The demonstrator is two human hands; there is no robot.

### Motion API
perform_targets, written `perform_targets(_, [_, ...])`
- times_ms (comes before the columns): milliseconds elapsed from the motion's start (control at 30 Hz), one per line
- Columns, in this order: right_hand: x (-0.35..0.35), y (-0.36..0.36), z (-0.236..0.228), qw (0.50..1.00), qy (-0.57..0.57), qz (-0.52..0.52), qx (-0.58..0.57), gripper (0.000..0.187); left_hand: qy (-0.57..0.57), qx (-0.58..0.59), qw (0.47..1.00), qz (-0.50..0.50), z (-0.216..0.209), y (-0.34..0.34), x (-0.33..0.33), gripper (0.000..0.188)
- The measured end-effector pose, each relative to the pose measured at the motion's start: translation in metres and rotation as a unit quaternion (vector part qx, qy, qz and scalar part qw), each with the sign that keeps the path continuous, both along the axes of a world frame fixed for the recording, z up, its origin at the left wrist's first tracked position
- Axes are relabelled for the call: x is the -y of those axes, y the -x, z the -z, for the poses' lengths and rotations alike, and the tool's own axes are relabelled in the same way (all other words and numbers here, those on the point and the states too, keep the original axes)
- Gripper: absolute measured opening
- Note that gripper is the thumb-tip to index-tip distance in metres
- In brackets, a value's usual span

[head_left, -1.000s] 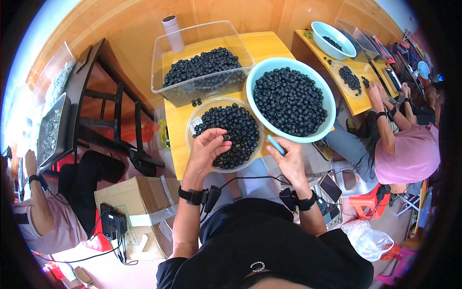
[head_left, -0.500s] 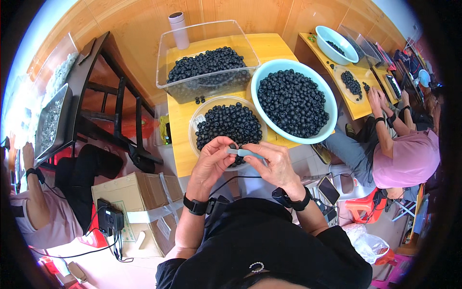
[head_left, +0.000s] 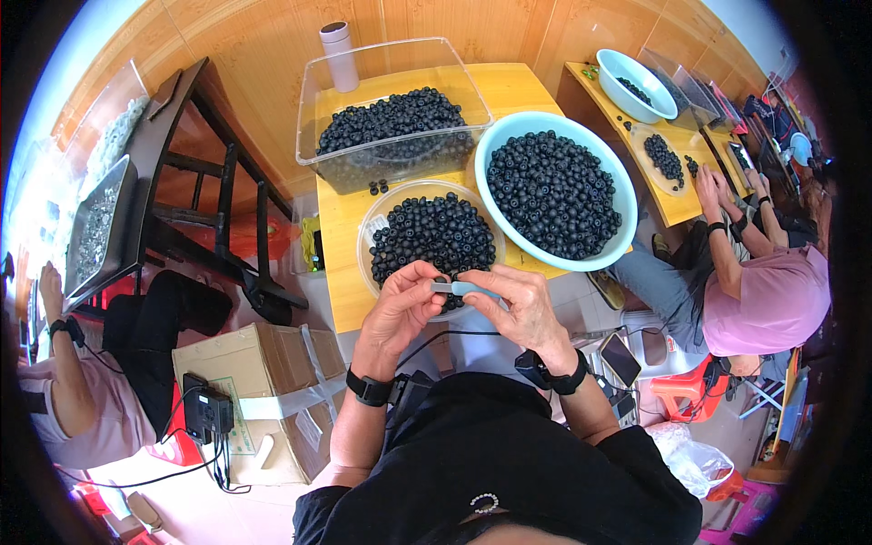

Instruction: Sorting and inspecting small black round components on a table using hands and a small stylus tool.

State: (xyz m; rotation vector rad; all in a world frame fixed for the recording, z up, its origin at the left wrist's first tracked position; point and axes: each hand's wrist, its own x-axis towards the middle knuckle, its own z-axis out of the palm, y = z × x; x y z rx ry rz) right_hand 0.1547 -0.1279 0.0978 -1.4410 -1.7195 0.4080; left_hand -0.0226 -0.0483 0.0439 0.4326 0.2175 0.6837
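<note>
My right hand (head_left: 520,304) is closed round the light blue handle of a small knife (head_left: 472,288), its short grey blade pointing left. The fingers of my left hand (head_left: 401,300) pinch a small black round piece (head_left: 444,278) against the blade; most of the piece is hidden by the fingertips. Both hands hover over the near edge of a round clear tray (head_left: 365,243) heaped with small black round pieces (head_left: 427,232), some with a hole in the middle.
A light blue basin (head_left: 627,204) and a clear rectangular box (head_left: 302,109), both holding many such pieces, stand on the yellow table (head_left: 350,313). Behind the box is a pink bottle (head_left: 338,59). A cardboard box (head_left: 245,363) sits left. Co-workers sit on both sides.
My hands stay nearly in place. The black piece at my left fingertips shows less than before, and the blade lies slightly differently against the left fingers.
</note>
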Motion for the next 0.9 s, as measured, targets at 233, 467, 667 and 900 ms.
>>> perform_targets(233, [-0.010,-0.021,0.018,0.995,0.040,0.085,-0.030,0.020,-0.046,0.044,0.997,0.035,-0.018,0.008,0.008,0.011])
perform_targets(467, [-0.004,-0.003,0.004,0.992,0.056,0.031,-0.106,0.018,0.009,0.007,1.000,0.002,-0.010,0.005,0.004,0.015])
perform_targets(667, [-0.003,0.010,-0.006,0.991,0.015,-0.011,-0.136,0.021,0.002,-0.009,1.000,0.002,-0.006,0.004,0.005,0.017])
perform_targets(900, [-0.007,0.012,-0.008,0.968,0.142,-0.054,-0.202,0.014,-0.033,-0.081,0.996,0.025,-0.009,0.006,0.008,0.024])
